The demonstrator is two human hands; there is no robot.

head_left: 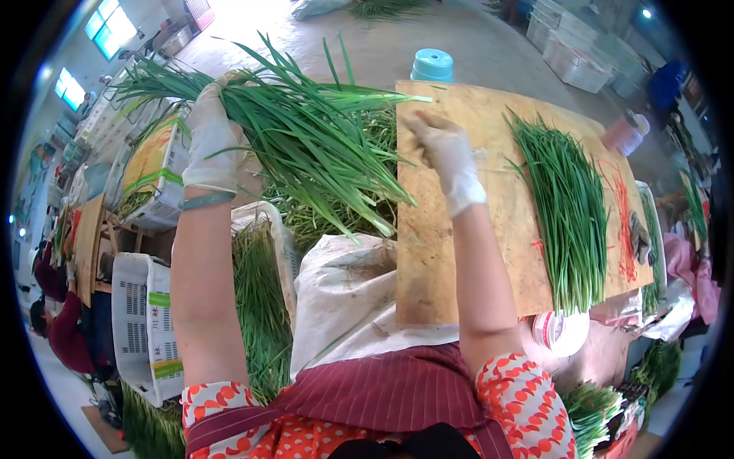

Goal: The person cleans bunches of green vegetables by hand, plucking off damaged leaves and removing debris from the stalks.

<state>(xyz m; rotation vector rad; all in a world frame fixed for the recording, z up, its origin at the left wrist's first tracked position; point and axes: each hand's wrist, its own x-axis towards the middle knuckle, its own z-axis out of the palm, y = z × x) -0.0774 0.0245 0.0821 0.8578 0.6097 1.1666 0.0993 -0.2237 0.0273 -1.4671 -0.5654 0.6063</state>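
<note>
1. Green, slender, flat-leaved bunch with pale stalk ends (313, 145): held left of the tan wooden board (474, 252), a few ends reaching over its near-side left edge; leaves fan loosely and cross one another.
2. Left hand (208, 126), in a thin, wrinkled whitish glove: closed around the bunch, well left of the board. A smooth pale-green bangle (206, 200) circles the wrist.
3. Right hand (445, 149), similarly gloved: over the board's upper left part, fingers bent in toward the thumb. Cannot tell whether anything is pinched.
4. Second green bundle, straight and aligned (566, 218): lying on the board's right half, pale ends at the near edge. Thin red ties (623, 222) lie to its right.
5. Board surface: flat, stained, worn. Beyond its far edge stands a round light-blue plastic object (432, 65); a creased white sack (344, 279) lies at its left.
6. Room: smooth grey floor (474, 38) beyond the board; perforated white plastic crate (134, 306) and a person in a dark-red sleeve (67, 333) far to its left.
</note>
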